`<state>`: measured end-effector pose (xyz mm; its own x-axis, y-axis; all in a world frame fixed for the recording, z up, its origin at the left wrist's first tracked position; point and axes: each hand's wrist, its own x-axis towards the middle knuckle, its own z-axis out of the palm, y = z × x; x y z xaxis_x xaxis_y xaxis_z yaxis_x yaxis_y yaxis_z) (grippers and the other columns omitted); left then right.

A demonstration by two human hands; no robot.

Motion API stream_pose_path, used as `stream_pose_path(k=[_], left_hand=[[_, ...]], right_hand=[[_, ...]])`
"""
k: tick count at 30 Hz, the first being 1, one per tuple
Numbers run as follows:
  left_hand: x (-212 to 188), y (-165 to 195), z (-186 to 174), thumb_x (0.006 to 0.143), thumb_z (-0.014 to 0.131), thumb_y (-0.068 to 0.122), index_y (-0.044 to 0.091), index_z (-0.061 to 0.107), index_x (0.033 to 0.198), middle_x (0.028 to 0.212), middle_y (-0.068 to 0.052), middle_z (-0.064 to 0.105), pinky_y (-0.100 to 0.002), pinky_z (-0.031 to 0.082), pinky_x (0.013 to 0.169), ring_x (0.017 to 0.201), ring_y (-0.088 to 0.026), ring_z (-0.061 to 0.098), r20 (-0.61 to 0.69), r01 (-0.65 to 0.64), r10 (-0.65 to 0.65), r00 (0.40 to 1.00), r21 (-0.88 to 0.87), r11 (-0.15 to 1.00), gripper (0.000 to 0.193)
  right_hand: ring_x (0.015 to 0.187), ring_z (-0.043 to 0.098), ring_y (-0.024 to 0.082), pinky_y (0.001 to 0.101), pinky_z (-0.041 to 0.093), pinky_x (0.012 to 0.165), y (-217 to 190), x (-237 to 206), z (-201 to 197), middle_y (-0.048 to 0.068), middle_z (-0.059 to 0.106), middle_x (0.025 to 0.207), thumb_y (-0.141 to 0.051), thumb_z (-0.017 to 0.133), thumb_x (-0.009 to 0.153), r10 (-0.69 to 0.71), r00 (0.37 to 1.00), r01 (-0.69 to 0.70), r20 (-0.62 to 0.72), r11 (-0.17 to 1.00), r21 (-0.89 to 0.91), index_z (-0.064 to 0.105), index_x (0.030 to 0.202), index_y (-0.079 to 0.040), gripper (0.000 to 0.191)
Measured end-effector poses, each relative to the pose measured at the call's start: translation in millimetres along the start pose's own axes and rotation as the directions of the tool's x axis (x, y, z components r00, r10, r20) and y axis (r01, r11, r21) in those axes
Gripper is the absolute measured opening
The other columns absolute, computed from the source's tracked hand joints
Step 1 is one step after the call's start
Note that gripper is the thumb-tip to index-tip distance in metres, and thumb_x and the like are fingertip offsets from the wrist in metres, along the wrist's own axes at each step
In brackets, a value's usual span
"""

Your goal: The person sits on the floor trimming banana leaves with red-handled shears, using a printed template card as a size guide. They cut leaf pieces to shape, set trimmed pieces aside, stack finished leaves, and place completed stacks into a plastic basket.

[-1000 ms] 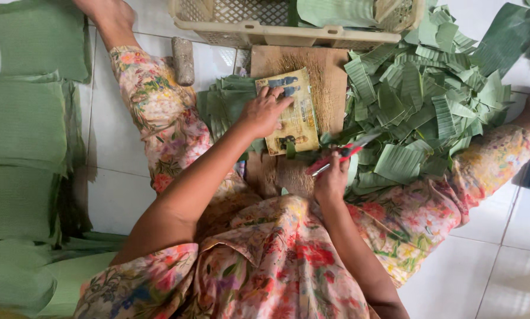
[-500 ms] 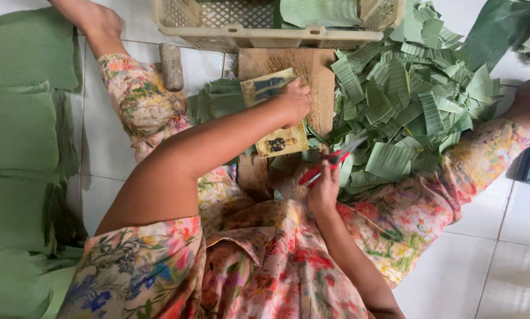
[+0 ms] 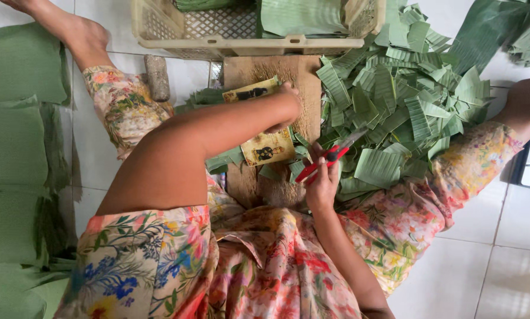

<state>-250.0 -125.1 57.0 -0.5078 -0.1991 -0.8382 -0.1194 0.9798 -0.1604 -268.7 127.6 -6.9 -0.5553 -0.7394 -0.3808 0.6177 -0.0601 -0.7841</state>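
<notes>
Lighting: bright, even, diffuse daylight; no single source can be placed. Shadows soft and short. A faint one lies under the left arm (image 3: 218, 130) across the board (image 3: 277, 71); darker pockets sit between the cut leaves (image 3: 407, 100) and along the edges of the leaf stacks (image 3: 17, 147) at frame left. White floor tiles (image 3: 501, 248) reflect mildly, without blown-out glare. Colours well saturated; the red scissors (image 3: 327, 159) stand out clearly. Focus sharp at centre: leaf ribs and basket (image 3: 247, 41) mesh resolve. The near dress (image 3: 158, 266) at bottom is slightly soft. Wide-angle lens: tile lines bow a little toward the corners. No motion blur visible.
</notes>
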Motion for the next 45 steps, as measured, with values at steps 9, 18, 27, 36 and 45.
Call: stream_pose_path(k=[9, 18, 27, 36, 45], left_hand=[[-9, -1, -1, 0.045, 0.105, 0.037, 0.024, 0.081, 0.117, 0.143, 0.002, 0.061, -0.045, 0.033, 0.109, 0.144, -0.024, 0.037, 0.008, -0.041, 0.041, 0.999, 0.026, 0.999, 0.077], [-23, -1, 4, 0.048, 0.104, 0.029, 0.016, 0.076, 0.121, 0.132, -0.001, 0.07, -0.054, 0.029, 0.114, 0.137, -0.026, 0.05, -0.005, -0.046, 0.046, 0.999, -0.039, 0.998, 0.078], [-82, -12, 41, 0.062, 0.09, 0.024, 0.018, 0.074, 0.111, 0.131, -0.007, 0.063, -0.049, 0.036, 0.101, 0.129, -0.024, 0.049, -0.439, -0.145, 0.132, 0.889, 0.002, 0.989, 0.052], [-61, -12, 52, 0.092, 0.064, 0.02, 0.016, 0.074, 0.11, 0.128, -0.005, 0.063, -0.047, 0.037, 0.1, 0.126, -0.022, 0.05, -0.456, -0.153, 0.141, 0.879, 0.012, 0.988, 0.021], [-51, -10, 56, 0.091, 0.063, 0.024, 0.019, 0.074, 0.111, 0.13, -0.005, 0.064, -0.047, 0.036, 0.1, 0.128, -0.021, 0.05, -0.437, -0.143, 0.141, 0.888, 0.03, 0.989, 0.023]], right_hand=[[0.141, 0.052, 0.033, 0.0436, 0.046, 0.112, 30, 28, -7, 0.017, 0.053, 0.151, -0.013, 0.051, 0.105, 0.124, 0.992, -0.119, -0.015, 0.971, 0.208, 0.041, 0.147, -0.006, 0.044], [0.14, 0.054, 0.026, 0.0377, 0.048, 0.107, 43, 28, -9, 0.012, 0.057, 0.15, -0.015, 0.051, 0.107, 0.074, 0.997, -0.073, -0.038, 0.997, 0.03, 0.047, 0.142, -0.006, 0.036], [0.122, 0.059, 0.022, 0.0367, 0.05, 0.102, 56, 32, -14, 0.011, 0.064, 0.136, -0.012, 0.053, 0.109, -0.015, 1.0, 0.015, 0.013, 1.0, 0.01, 0.054, 0.139, -0.004, 0.031], [0.105, 0.061, 0.027, 0.0405, 0.05, 0.092, 29, 15, 0, 0.019, 0.065, 0.123, -0.013, 0.054, 0.109, -0.154, 0.987, 0.152, 0.045, 0.809, -0.568, 0.056, 0.132, -0.003, 0.025], [0.087, 0.066, 0.053, 0.0619, 0.051, 0.077, -17, 10, 3, 0.031, 0.07, 0.09, -0.033, 0.057, 0.095, 0.117, 0.987, 0.114, 0.109, -0.033, -0.993, 0.057, 0.11, -0.007, 0.031]])
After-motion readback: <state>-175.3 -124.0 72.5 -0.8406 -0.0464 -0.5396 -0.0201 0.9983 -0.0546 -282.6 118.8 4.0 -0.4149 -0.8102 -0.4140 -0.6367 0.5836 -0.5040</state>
